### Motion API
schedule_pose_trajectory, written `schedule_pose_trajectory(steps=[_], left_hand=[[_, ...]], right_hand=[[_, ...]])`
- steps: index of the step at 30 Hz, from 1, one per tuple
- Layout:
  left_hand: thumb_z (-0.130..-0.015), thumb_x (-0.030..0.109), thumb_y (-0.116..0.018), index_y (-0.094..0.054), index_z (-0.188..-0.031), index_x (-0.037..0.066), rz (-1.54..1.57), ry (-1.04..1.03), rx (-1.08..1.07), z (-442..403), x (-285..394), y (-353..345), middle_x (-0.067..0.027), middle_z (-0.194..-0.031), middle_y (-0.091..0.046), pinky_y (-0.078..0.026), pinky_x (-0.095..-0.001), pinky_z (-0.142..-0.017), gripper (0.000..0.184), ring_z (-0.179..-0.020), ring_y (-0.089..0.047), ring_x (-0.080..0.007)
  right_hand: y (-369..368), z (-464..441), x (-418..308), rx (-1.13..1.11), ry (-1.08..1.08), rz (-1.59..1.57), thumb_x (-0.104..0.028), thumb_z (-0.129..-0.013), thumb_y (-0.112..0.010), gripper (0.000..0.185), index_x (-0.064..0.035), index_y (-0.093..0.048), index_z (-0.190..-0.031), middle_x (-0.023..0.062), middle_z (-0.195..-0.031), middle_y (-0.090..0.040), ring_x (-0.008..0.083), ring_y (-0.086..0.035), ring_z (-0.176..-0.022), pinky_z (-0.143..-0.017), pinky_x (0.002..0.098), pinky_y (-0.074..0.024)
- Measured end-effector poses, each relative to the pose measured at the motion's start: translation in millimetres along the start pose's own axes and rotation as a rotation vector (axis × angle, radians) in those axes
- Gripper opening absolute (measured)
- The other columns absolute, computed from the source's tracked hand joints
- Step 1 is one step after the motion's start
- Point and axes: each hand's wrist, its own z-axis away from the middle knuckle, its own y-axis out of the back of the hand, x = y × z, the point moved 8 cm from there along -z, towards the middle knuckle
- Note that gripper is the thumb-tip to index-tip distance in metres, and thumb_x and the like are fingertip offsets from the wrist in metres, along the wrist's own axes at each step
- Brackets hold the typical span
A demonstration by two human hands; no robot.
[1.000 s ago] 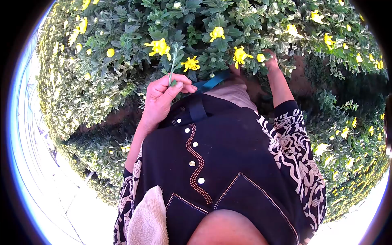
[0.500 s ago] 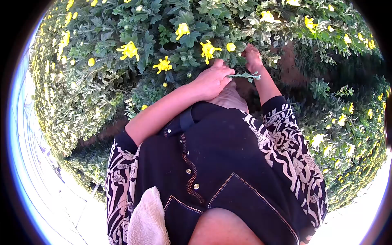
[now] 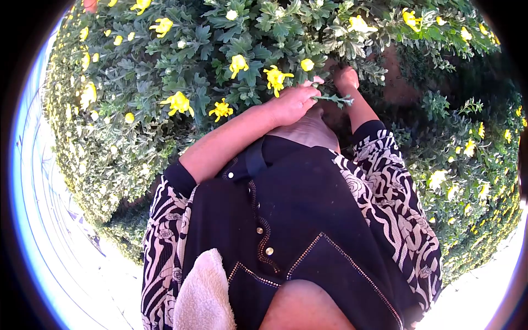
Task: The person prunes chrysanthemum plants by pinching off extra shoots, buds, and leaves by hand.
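My left hand (image 3: 294, 104) is closed at the edge of a chrysanthemum plant, its fingers curled round a cut-looking green sprig (image 3: 335, 100) whose leafy end sticks out to the right. Just above it, a yellow flower (image 3: 276, 80) and a yellow bud (image 3: 307, 65) stand among the leaves. My right hand (image 3: 346, 78) is apart from the left, beside the foliage over the shaded gap. It looks curled closed, but its fingertips are hidden, so what they hold does not show.
Chrysanthemum bushes (image 3: 231, 33) with several yellow blooms spread ahead and to the left. A dark strip of soil (image 3: 399, 82) runs at the right, with another flowering row (image 3: 467, 181) beyond it. A pale fleecy cloth (image 3: 203, 291) hangs at my front. Something reddish (image 3: 89, 5) shows at the top left.
The view has shifted slightly. My right hand has drawn back a little from the leaves and looks more curled. My left hand still keeps the sprig.
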Motion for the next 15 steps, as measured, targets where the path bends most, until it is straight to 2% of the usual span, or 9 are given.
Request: schedule_pose_trajectory(steps=[1, 4, 5, 6, 8, 9, 11, 12, 15], left_hand=[[-0.092, 0.018, -0.047, -0.060, -0.109, 0.003, -0.046, 0.013, -0.085, 6, 15, 4, -0.0221, -0.131, -0.051, -0.043, -0.0432, -0.097, 0.026, -0.113, -0.054, -0.0387], [-0.089, 0.016, -0.051, -0.062, -0.097, 0.000, -0.057, -0.012, -0.130, 23, 20, 6, -0.0220, -0.123, -0.056, -0.046, -0.0436, -0.092, 0.021, -0.104, -0.058, -0.0379], [-0.089, 0.017, -0.052, -0.062, -0.095, -0.001, -0.043, -0.159, -0.131, 31, 27, 10, -0.0216, -0.120, -0.057, -0.046, -0.0431, -0.091, 0.022, -0.101, -0.059, -0.0370], [-0.088, 0.017, -0.054, -0.062, -0.094, -0.002, -0.031, -0.307, -0.132, 40, 35, 11, -0.0212, -0.116, -0.059, -0.047, -0.0427, -0.090, 0.022, -0.097, -0.061, -0.0361], [-0.090, 0.020, -0.054, -0.063, -0.090, -0.004, 0.083, -0.220, -0.062, 51, 25, 19, -0.0197, -0.104, -0.063, -0.048, -0.0405, -0.088, 0.025, -0.092, -0.062, -0.0349], [-0.090, 0.020, -0.054, -0.063, -0.090, -0.004, 0.132, -0.100, 0.009, 54, 13, 31, -0.0185, -0.098, -0.063, -0.049, -0.0385, -0.083, 0.025, -0.088, -0.063, -0.0327], [-0.091, 0.020, -0.054, -0.063, -0.091, -0.005, 0.229, 0.145, 0.153, 64, -9, 49, -0.0161, -0.084, -0.065, -0.051, -0.0343, -0.074, 0.026, -0.082, -0.065, -0.0283], [-0.094, 0.020, -0.054, -0.061, -0.097, -0.005, 0.374, 0.204, 0.317, 69, -17, 59, -0.0130, -0.084, -0.066, -0.052, -0.0304, -0.062, 0.026, -0.074, -0.067, -0.0203], [-0.098, 0.018, -0.049, -0.053, -0.113, -0.006, 0.551, 0.223, 0.624, 74, -29, 84, -0.0101, -0.085, -0.065, -0.051, -0.0254, -0.058, 0.029, -0.072, -0.067, -0.0155]], right_hand=[[2, 12, -2, -0.001, -0.003, 0.002, -0.040, -0.083, -0.060, 0.041, -0.0047, -0.068, -0.103, 0.0220, -0.103, -0.067, 0.0375, -0.064, -0.100, -0.084, 0.0458, -0.0515], [1, 90, -39, -0.380, 0.532, 0.462, -0.038, -0.084, -0.065, 0.037, -0.0100, -0.066, -0.108, 0.0158, -0.102, -0.069, 0.0311, -0.067, -0.095, -0.081, 0.0407, -0.0529], [-4, 108, -44, -0.432, 0.572, 0.205, -0.028, -0.088, -0.064, 0.027, -0.0108, -0.066, -0.109, 0.0120, -0.096, -0.069, 0.0228, -0.068, -0.087, -0.076, 0.0350, -0.0526], [-7, 137, -63, -0.680, 0.493, -0.154, -0.031, -0.088, -0.064, 0.031, -0.0133, -0.066, -0.113, 0.0115, -0.100, -0.070, 0.0249, -0.068, -0.083, -0.073, 0.0354, -0.0531], [-47, 139, -64, -0.571, 0.559, -0.852, -0.025, -0.086, -0.067, 0.030, -0.0065, -0.065, -0.110, 0.0128, -0.086, -0.069, 0.0207, -0.065, -0.072, -0.065, 0.0349, -0.0508], [-31, 141, -76, -0.376, 0.591, -0.647, -0.022, -0.084, -0.069, 0.032, -0.0064, -0.065, -0.112, 0.0110, -0.080, -0.067, 0.0192, -0.064, -0.069, -0.064, 0.0348, -0.0506], [17, 155, -111, -0.100, 0.640, -0.651, -0.015, -0.080, -0.074, 0.037, -0.0070, -0.064, -0.115, 0.0084, -0.074, -0.064, 0.0177, -0.061, -0.066, -0.063, 0.0352, -0.0507], [45, 168, -130, -0.062, 0.645, -0.772, -0.011, -0.078, -0.075, 0.040, -0.0075, -0.063, -0.116, 0.0083, -0.077, -0.063, 0.0161, -0.060, -0.067, -0.063, 0.0342, -0.0506], [77, 175, -168, 0.167, 0.916, -0.854, -0.003, -0.076, -0.074, 0.042, -0.0083, -0.063, -0.116, 0.0077, -0.088, -0.064, 0.0135, -0.059, -0.070, -0.066, 0.0304, -0.0499]])
